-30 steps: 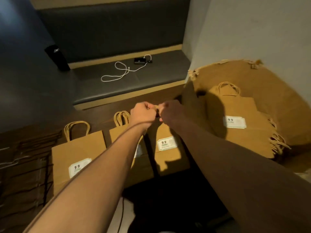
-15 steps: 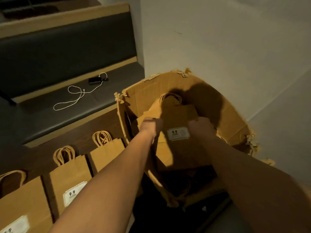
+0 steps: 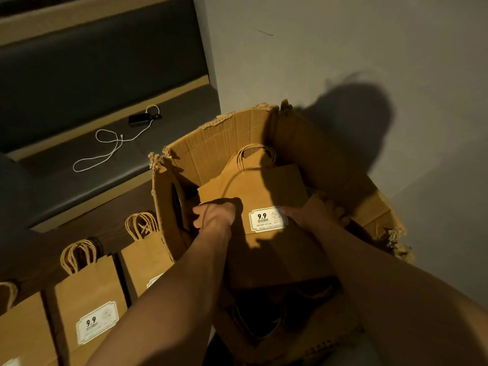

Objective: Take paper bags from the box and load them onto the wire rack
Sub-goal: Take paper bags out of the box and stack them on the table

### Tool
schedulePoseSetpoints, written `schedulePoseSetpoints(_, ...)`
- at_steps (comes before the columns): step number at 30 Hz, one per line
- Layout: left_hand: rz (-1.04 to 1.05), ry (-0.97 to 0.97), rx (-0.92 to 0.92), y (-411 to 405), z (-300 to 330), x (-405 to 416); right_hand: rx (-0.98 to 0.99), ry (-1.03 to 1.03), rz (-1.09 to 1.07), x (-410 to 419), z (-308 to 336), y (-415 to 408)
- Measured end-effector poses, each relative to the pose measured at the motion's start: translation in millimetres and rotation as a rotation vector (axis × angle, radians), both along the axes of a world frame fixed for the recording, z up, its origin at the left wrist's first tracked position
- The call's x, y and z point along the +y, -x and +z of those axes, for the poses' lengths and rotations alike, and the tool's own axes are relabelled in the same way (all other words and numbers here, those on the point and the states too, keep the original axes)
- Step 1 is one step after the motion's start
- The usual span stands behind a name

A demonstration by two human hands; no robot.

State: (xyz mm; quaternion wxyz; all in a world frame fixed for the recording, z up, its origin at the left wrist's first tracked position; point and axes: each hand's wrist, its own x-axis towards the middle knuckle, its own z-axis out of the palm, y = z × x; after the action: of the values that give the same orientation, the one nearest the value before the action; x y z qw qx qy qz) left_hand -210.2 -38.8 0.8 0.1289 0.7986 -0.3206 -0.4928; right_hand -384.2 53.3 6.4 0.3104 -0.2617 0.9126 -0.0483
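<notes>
at the right centre of the frame stands the torn cardboard box, its ragged rim open toward the camera and a grey wall behind it carrying the person's shadow. at the upper left runs a dark padded bench, a surface carrying a small black device and a looped white cable. along the lower left a row of standing paper bags shows labels and twisted handles; whether they stand in the wire rack cannot be told, since no wire shows here. inside the box lies the stack of flat paper bags, tilted up toward the camera, with a white 9.9 label on the front one. the left hand has its grip curled round the stack's left edge, and the right hand has its grip on the right edge, though its fingertips are hidden in shadow. judging from this, the step in hand is lifting a bundle out. the risk is that the bundle fans apart, since the flat bags are loose against each other and held only at the edges; the handles could also snag on the torn rim, and a bag slipping free would drop back into the dark bottom of the box.
</notes>
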Motion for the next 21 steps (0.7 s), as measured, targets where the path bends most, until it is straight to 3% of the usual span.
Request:
schedulePoseSetpoints(3,0.115,0.000,0.066,-5,-4,-5,-0.055,0.008,-0.001,-3,-8,5)
schedulePoseSetpoints(7,0.039,0.012,0.106,-10,-4,2,-0.389,0.208,-0.143,-5,-18,19)
schedulePoseSetpoints(10,0.000,0.089,0.148,-8,-7,5,-0.471,0.292,-0.135,-2,-3,23)
schedulePoseSetpoints(14,-0.048,0.227,0.428,-6,-2,5,-0.536,0.442,-0.177,6,11,26)
schedulePoseSetpoints(21,-0.209,0.456,0.721,-27,58,-7,-0.762,0.662,-0.264,14,52,9)
